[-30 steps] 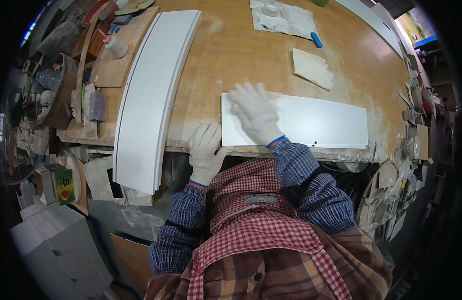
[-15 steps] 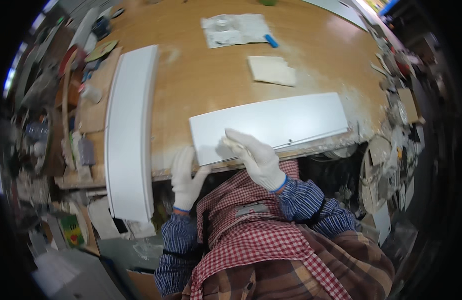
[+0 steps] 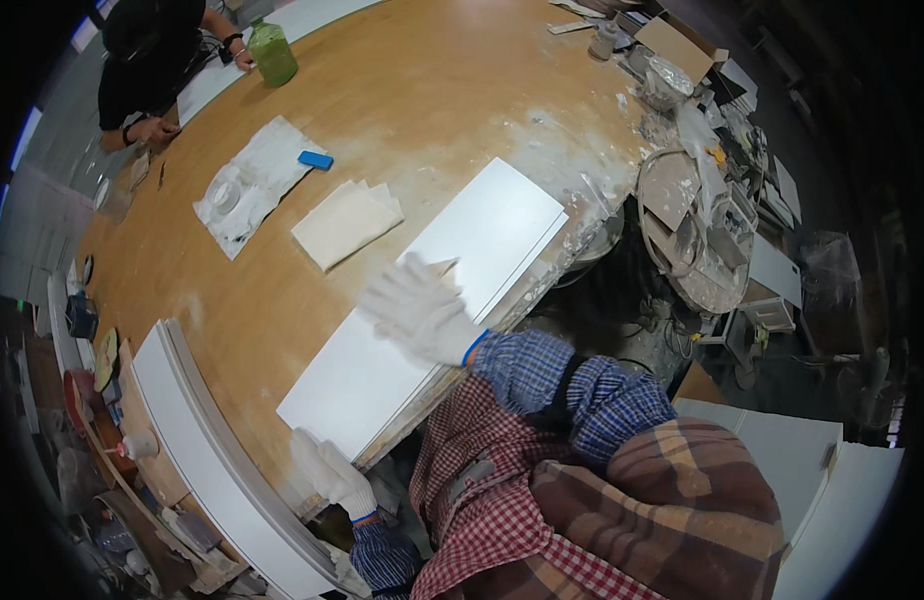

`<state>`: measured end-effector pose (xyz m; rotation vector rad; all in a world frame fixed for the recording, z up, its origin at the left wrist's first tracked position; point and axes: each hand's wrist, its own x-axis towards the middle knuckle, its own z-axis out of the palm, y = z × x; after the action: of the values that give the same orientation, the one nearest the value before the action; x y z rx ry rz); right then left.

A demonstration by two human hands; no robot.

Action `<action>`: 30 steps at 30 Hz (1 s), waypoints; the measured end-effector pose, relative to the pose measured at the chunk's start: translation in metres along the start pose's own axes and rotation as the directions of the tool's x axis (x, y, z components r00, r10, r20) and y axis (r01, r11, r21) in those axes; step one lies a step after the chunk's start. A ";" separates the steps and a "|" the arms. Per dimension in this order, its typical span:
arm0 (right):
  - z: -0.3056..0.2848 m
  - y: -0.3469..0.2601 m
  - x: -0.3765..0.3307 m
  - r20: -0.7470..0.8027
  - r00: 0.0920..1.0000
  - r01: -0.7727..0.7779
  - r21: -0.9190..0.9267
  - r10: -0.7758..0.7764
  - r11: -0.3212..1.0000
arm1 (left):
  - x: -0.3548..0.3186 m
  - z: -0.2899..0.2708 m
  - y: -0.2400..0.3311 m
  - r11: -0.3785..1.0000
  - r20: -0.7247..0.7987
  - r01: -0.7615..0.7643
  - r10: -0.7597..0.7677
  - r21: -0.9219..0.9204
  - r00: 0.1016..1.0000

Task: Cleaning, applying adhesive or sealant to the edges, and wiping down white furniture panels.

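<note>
A long white panel (image 3: 502, 230) lies at a slant along the near edge of the table. Over its middle is my right hand (image 3: 422, 310) in a white knitted glove, fingers spread and blurred by motion. A small tan bit shows at the far side of that hand; I cannot tell what it is. My left hand (image 3: 332, 475), gloved alike, is at the panel's near left end with its fingers stretched out, apparently holding nothing. Whether it touches the panel's end is unclear.
A folded cream cloth (image 3: 347, 222) lies beyond the panel, near a white sheet (image 3: 267, 165) with a blue block (image 3: 316, 160). Stacked long white panels (image 3: 217, 450) stand left. Across the table are a green bottle (image 3: 273, 55) and another person's arm (image 3: 222, 28). Clutter lines the right edge.
The view has swung to the right, so the table appears turned. My right hand has gone from half-curled near the panel's front edge to spread over its middle. The left stays by the panel's end.
</note>
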<state>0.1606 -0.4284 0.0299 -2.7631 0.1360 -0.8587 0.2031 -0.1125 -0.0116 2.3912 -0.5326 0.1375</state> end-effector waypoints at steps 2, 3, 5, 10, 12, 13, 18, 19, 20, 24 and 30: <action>-0.019 0.044 -0.008 0.171 0.978 -0.108 -0.074 0.120 0.991 | 0.001 -0.002 0.007 0.999 -0.012 0.021 -0.022 -0.048 1.000; -0.033 0.062 -0.009 0.194 0.967 -0.142 -0.132 0.166 0.981 | 0.001 -0.002 0.009 0.999 -0.014 0.014 -0.015 -0.041 1.000; -0.060 0.095 -0.014 0.207 0.944 -0.209 -0.234 0.258 0.949 | 0.002 -0.004 0.011 1.000 -0.005 0.014 -0.014 -0.024 1.000; -0.082 0.235 -0.050 0.004 0.912 -0.388 -0.317 0.410 0.865 | 0.002 -0.001 0.001 0.999 0.015 0.009 -0.008 -0.033 1.000; -0.101 0.236 -0.032 0.014 0.864 -0.471 -0.332 0.503 0.817 | 0.004 -0.002 -0.001 1.000 0.032 0.022 -0.022 -0.002 0.999; -0.120 0.211 -0.011 0.008 0.907 -0.391 -0.354 0.420 0.850 | 0.001 -0.004 -0.001 1.000 0.035 0.030 -0.030 -0.006 0.999; -0.052 0.090 -0.001 0.348 0.936 0.006 -0.145 0.045 0.989 | 0.001 -0.003 0.001 0.999 0.041 0.028 -0.027 -0.035 0.999; -0.051 0.086 -0.002 0.339 0.940 0.007 -0.145 0.043 0.989 | 0.000 -0.004 0.002 0.999 0.042 0.037 -0.036 -0.026 0.998; -0.050 0.084 -0.003 0.304 0.949 0.118 -0.090 -0.086 0.989 | 0.000 -0.004 0.002 0.999 0.043 0.048 -0.047 -0.015 0.998; -0.039 0.184 -0.018 0.114 0.987 -0.095 -0.176 0.116 0.980 | -0.001 -0.004 0.001 1.000 0.024 -0.005 0.006 -0.024 1.000; -0.065 0.222 -0.040 -0.018 0.912 -0.409 0.039 0.410 0.912 | -0.003 -0.002 -0.005 0.994 0.031 -0.035 0.032 0.102 0.999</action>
<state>0.0873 -0.6493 0.0024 -2.5481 0.6727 -0.7702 0.2023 -0.1065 -0.0138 2.4885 -0.5928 0.1487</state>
